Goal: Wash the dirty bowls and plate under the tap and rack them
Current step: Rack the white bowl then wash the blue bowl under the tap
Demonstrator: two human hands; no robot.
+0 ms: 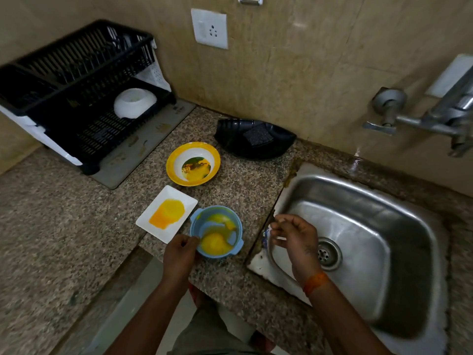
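2 hands reach forward: left hand (180, 248) pinches the blue bowl (216, 231) (rim), right hand (294, 235) loosely curled, empty.

Head camera looks steeply down, close above the counter (243, 190) and sink (358, 226).

Your tap (450, 116) runs off the right edge, so you can't see its whole body. The sink (399, 226) loses its near right corner at the frame's edge. Your left hand (180, 253) covers part of the blue bowl's (217, 233) near rim. The metal fitting (250, 0) up the wall is cut by the top edge.
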